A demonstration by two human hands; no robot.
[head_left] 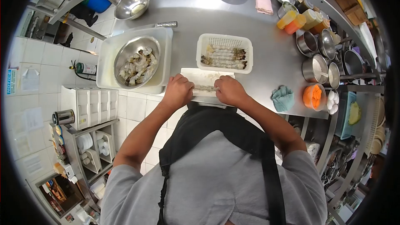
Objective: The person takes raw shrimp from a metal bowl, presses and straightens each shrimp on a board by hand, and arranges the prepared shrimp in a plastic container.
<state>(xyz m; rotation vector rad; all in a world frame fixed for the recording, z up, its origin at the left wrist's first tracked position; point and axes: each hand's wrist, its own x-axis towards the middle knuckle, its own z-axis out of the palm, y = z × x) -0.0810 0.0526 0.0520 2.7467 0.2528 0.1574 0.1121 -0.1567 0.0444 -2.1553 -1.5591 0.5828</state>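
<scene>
A peeled shrimp (204,88) lies stretched crosswise on a white cutting board (206,75) at the table's near edge. My left hand (179,88) is closed on its left end, and my right hand (229,89) pinches the right end. Just beyond the board, a white perforated basket (225,37) holds several straightened shrimp (225,57) laid in rows. To the left, a steel bowl (121,64) of curled shrimp (139,66) sits inside a large translucent tub (166,54). My fingers hide both tips of the shrimp on the board.
A knife handle (166,24) rests by the tub's far rim. Steel bowls (132,4) stand at the back. On the right are a teal cloth (283,98), an orange-filled container (313,97), eggs (333,101), steel pots (314,68) and sauce bottles (295,24). A pink cloth (263,1) lies farther back.
</scene>
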